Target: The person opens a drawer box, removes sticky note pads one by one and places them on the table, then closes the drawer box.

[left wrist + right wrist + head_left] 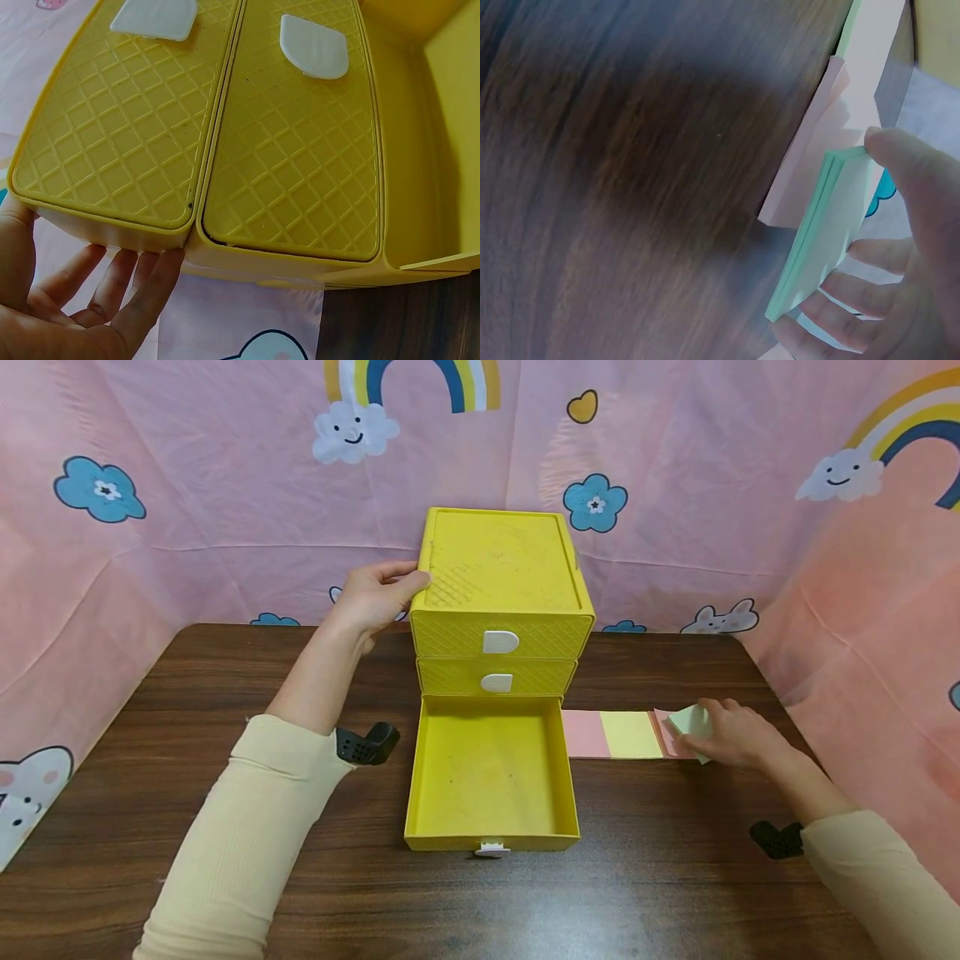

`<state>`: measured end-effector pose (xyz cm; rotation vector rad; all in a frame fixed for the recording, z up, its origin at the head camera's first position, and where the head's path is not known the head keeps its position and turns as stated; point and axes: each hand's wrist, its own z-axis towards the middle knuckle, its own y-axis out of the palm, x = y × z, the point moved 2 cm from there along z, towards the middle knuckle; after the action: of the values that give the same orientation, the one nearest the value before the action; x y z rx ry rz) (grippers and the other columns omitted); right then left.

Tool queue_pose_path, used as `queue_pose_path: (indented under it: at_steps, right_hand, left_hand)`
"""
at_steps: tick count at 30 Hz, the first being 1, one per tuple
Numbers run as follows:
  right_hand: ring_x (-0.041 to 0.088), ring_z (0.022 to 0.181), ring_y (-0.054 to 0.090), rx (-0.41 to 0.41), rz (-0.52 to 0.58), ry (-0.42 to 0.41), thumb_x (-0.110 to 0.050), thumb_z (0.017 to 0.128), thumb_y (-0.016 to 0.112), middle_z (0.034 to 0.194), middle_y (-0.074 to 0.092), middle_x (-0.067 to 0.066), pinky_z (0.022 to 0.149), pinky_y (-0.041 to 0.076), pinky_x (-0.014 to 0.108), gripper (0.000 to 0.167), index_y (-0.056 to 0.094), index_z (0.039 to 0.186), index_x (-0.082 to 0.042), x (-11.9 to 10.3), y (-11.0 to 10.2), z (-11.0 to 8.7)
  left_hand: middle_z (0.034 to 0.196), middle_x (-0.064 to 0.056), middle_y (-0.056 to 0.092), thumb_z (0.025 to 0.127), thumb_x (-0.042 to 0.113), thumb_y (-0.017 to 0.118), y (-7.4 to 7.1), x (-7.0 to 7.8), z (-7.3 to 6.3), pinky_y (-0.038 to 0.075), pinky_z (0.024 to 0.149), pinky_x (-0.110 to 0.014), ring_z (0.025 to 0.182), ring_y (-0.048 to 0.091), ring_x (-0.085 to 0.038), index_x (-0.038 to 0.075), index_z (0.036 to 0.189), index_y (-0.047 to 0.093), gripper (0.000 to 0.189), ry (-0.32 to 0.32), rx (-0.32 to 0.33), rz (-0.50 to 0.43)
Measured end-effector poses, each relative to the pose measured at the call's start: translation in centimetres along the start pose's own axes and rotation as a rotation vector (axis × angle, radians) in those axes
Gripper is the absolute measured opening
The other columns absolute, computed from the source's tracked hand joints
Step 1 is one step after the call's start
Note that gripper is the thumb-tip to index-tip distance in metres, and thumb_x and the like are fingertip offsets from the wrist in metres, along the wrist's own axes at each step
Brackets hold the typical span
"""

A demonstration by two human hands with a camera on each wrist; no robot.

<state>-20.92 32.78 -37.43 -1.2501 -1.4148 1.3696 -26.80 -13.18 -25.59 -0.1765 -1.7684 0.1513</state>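
Note:
A yellow drawer unit (495,560) stands at the back of the table, its bottom drawer (491,768) pulled out with nothing inside. My left hand (382,597) rests on the unit's upper left edge, thumb at the top and fairly straight fingers (150,289) against the side. To the right, my right hand (738,735) pinches a light green sticky note pad (829,225) between thumb and fingertips. The pad is tilted, beside a pink sticky note pad (810,165). Yellow sticky notes (632,735) and other pink sticky notes (585,733) lie in a row toward the drawer.
Two upper drawers with white handles (500,642) are closed above the pulled-out one. The dark wooden table (337,885) extends around the unit. A pink patterned cloth (247,485) hangs behind and at both sides.

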Motion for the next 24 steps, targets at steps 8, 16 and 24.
queue_pose_path:
  at_steps: [8,16,24]
  right_hand:
    - [0.046,0.085,0.053,0.003,-0.023,0.038,-0.046,0.081,0.062,0.103,0.051,0.037,0.07,0.045,0.053,0.074,0.045,0.121,0.014,0.8,0.2,-0.1]
    - [0.048,0.084,0.051,0.0,-0.014,0.075,-0.049,0.082,0.06,0.102,0.049,0.038,0.07,0.044,0.054,0.078,0.042,0.12,0.017,1.6,0.7,0.0]
    - [0.053,0.086,0.048,-0.001,-0.009,0.13,-0.052,0.083,0.057,0.104,0.045,0.042,0.069,0.042,0.055,0.081,0.04,0.12,0.018,2.1,0.9,0.0]
  left_hand:
    - [0.126,-0.003,0.051,0.09,0.037,0.057,-0.1,0.0,0.0,0.048,0.091,-0.035,0.107,0.054,-0.019,0.026,0.135,0.048,0.047,0.001,-0.005,0.023]
    - [0.127,-0.004,0.049,0.091,0.035,0.057,-0.1,0.0,-0.1,0.051,0.087,-0.033,0.106,0.054,-0.018,0.025,0.136,0.047,0.048,0.007,-0.008,0.009]
    - [0.124,-0.002,0.051,0.09,0.036,0.057,0.0,0.0,0.0,0.051,0.086,-0.033,0.103,0.054,-0.017,0.026,0.135,0.048,0.047,0.004,0.005,0.026]
